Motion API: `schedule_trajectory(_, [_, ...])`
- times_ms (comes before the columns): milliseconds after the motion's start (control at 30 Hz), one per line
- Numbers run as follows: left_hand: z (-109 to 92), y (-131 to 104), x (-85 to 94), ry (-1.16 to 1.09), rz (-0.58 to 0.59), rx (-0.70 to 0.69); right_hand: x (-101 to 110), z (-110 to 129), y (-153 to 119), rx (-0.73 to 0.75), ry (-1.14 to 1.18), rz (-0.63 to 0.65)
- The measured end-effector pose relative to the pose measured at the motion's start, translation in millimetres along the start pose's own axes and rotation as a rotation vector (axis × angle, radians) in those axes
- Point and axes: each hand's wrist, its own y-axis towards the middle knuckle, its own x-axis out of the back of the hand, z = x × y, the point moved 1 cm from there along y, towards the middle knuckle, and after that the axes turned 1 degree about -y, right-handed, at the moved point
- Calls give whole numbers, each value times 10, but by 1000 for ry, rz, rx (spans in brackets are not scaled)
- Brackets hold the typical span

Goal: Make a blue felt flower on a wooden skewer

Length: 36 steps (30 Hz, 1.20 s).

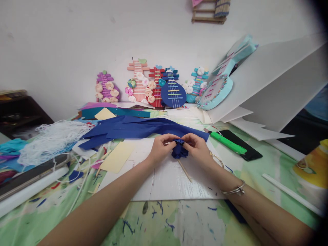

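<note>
A crumpled dark blue paper flower (pixel 179 150) is pinched between my two hands, above a white board (pixel 164 188). My left hand (pixel 162 147) grips its left edge with thumb and fingertips. On the opposite edge, my right hand (pixel 196 147) pinches it the same way. A thin wooden stick (pixel 185 171) slants below the flower; whether it is joined to the flower I cannot tell. Long blue paper sheets (pixel 143 126) lie just behind my hands. A pale yellow paper piece (pixel 118 157) rests left of my left hand.
At right lie a green utility knife (pixel 228 142), a black flat object (pixel 252 153) and a yellow-labelled bottle (pixel 312 167). A tangle of white string (pixel 56 136) is at left. Several decorated paper lutes (pixel 173 90) stand along the wall. Blue scraps (pixel 128 227) litter the green tablecloth (pixel 97 222).
</note>
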Motion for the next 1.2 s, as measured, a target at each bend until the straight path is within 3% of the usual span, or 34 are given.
schedule_trajectory(167, [40, 2, 10, -87, -14, 38, 15, -50, 21, -22, 14, -17])
schedule_trajectory(433, [78, 32, 21, -31, -4, 3, 18, -42, 18, 32, -18, -19])
schedule_trajectory(867, [20, 25, 56, 212, 14, -298, -5, 29, -20, 100, -103, -29])
schedule_trajectory(1200, [47, 50, 52, 168, -30, -206, 2, 40, 13, -36, 103, 13])
